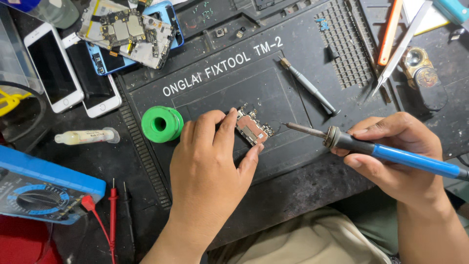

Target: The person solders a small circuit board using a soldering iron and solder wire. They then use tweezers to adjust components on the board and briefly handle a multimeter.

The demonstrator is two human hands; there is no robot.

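Note:
My left hand point(210, 161) rests on the black work mat point(303, 54) and pinches a small phone circuit board point(252, 127) between thumb and fingers. My right hand point(395, 156) grips a soldering iron point(381, 149) with a blue handle and black collar. Its metal tip points left and ends just to the right of the board, a short gap away. A green spool of solder wire point(162, 123) stands on the mat just left of my left hand.
A grey screwdriver point(309, 85) lies on the mat behind the board. Two white phones point(53, 66) and a blue phone shell with a large board point(128, 30) lie at the back left. A blue multimeter point(39, 193) with red probes, a syringe point(87, 136), tweezers point(398, 51) and an orange tool surround the mat.

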